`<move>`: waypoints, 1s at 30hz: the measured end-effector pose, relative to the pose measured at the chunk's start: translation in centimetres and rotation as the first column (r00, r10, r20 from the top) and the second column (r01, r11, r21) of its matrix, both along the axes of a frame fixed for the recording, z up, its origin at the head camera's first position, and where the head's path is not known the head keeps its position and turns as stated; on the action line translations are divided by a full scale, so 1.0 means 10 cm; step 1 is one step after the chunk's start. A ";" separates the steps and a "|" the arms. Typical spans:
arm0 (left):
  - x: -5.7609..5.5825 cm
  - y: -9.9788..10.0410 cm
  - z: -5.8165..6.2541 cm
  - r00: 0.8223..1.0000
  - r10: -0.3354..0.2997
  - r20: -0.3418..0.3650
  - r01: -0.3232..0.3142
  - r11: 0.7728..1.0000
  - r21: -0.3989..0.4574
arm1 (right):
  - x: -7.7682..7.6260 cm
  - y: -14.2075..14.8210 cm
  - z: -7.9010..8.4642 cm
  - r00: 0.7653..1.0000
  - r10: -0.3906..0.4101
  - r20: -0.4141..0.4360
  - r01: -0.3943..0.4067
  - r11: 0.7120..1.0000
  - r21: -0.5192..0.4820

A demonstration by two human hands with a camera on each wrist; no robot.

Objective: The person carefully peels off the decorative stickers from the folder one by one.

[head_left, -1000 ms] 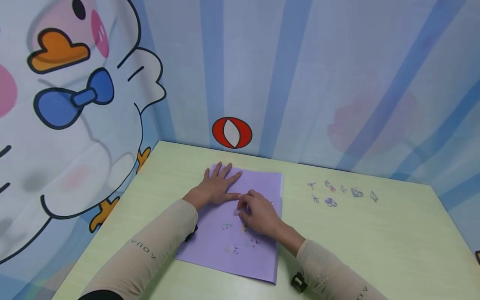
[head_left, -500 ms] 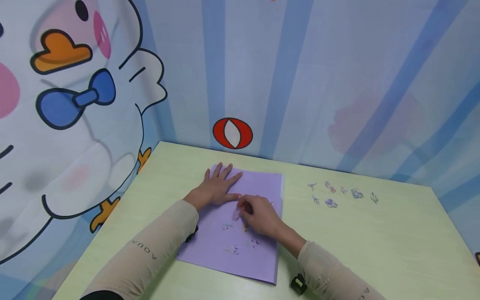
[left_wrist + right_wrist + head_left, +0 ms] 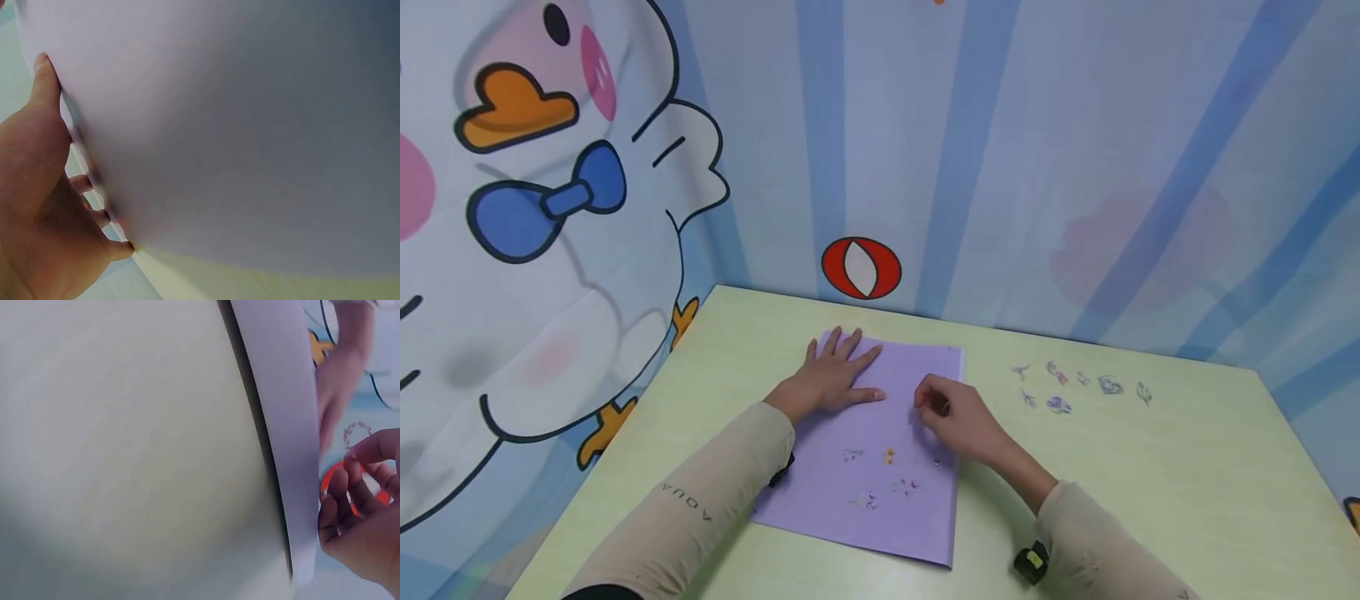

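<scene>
Progress on the purple sheet [image 3: 872,425]: four small clusters, the orange piece [image 3: 889,456] among them, lie on its near half. A tiny glinting speck [image 3: 936,462] by the right edge is too small to identify. About seven loose motifs [image 3: 1109,384] lie to the right, off the sheet; if these count as outstanding, I judge the work under half complete.

Orientation: long axis runs near to far, far end leaning slightly right, one short edge facing the patterned backdrop [image 3: 895,150].

Hands: my left hand [image 3: 831,383] rests flat, fingers spread, across the sheet's far left part. My right hand [image 3: 958,419] is raised over the right edge, thumb and finger together; the right wrist view shows them pinching a pinkish ring-shaped piece [image 3: 348,433].

Location: the sheet lies on the desk [image 3: 1150,483], left of the loose motifs, under my left palm.
</scene>
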State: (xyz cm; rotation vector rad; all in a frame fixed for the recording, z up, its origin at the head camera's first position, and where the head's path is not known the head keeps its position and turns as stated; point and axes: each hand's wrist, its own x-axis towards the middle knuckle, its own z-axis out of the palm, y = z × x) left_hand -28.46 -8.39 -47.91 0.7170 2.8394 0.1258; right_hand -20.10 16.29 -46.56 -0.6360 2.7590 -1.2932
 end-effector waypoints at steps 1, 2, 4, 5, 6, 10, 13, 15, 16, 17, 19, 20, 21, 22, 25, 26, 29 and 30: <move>0.00 0.00 0.00 1.000 -0.001 -0.001 0.001 1.000 0.001 | -0.01 0.07 0.02 1.000 -0.010 0.000 0.010 1.000 -0.011; 0.00 0.00 0.00 1.000 -0.004 -0.004 0.004 1.000 0.000 | -0.02 0.15 0.04 1.000 -0.019 0.001 0.019 1.000 -0.023; 0.00 0.00 -0.01 1.000 -0.007 -0.006 0.007 1.000 0.001 | -0.03 0.32 0.08 0.999 -0.037 0.001 0.037 0.998 -0.047; 0.00 0.00 -0.01 1.000 -0.010 -0.008 0.010 1.000 -0.001 | -0.04 0.41 0.10 0.999 -0.046 0.000 0.046 0.997 -0.057; 0.00 -0.01 -0.01 1.000 -0.011 -0.007 0.011 1.000 0.001 | -0.04 0.50 0.12 0.998 -0.055 -0.001 0.055 0.996 -0.063; 0.00 0.00 -0.01 1.000 -0.011 -0.006 0.011 1.000 -0.003 | -0.06 0.86 0.21 0.994 -0.108 -0.005 0.108 0.993 -0.057; 0.00 0.00 -0.01 1.000 -0.009 -0.002 0.009 1.000 -0.008 | -0.05 1.11 0.29 0.989 -0.149 -0.009 0.149 0.988 -0.029; 0.00 0.01 -0.01 1.000 -0.008 -0.001 0.008 1.000 -0.010 | -0.03 1.26 0.34 0.984 -0.177 -0.015 0.176 0.984 -0.012; 0.00 0.00 -0.01 1.000 -0.008 0.000 0.008 1.000 -0.009 | -0.02 1.33 0.35 0.982 -0.188 -0.019 0.188 0.982 -0.004; 0.00 0.00 -0.01 1.000 -0.009 0.000 0.009 1.000 -0.009 | 0.00 1.40 0.37 0.980 -0.196 -0.022 0.196 0.981 0.001; 0.01 0.00 -0.01 1.000 -0.010 0.001 0.010 1.000 -0.011 | 0.02 1.53 0.38 0.976 -0.215 -0.034 0.215 0.977 0.007; 0.01 0.00 -0.01 1.000 -0.011 0.000 0.011 1.000 -0.011 | 0.04 1.60 0.37 0.973 -0.227 -0.036 0.227 0.974 0.006; 0.01 0.00 -0.01 1.000 -0.012 -0.001 0.012 1.000 -0.010 | 0.05 1.67 0.37 0.971 -0.237 -0.038 0.238 0.971 0.009; 0.01 0.00 -0.01 1.000 -0.014 0.000 0.014 1.000 -0.008 | 0.07 1.73 0.36 0.968 -0.248 -0.038 0.249 0.969 0.010; 0.01 0.00 0.00 1.000 -0.019 -0.001 0.019 1.000 0.003 | 0.10 1.93 0.30 0.954 -0.298 -0.027 0.299 0.953 0.053; 0.01 0.00 0.00 1.000 -0.020 -0.001 0.020 1.000 0.006 | 0.10 1.99 0.27 0.948 -0.318 -0.020 0.319 0.945 0.074; 0.02 -0.01 0.01 1.000 -0.019 -0.001 0.019 1.000 0.011 | 0.10 2.15 0.18 0.928 -0.374 0.005 0.369 0.918 0.145; 0.03 -0.01 0.01 1.000 -0.018 0.001 0.018 1.000 0.013 | 0.09 2.21 0.14 0.922 -0.387 0.011 0.380 0.910 0.165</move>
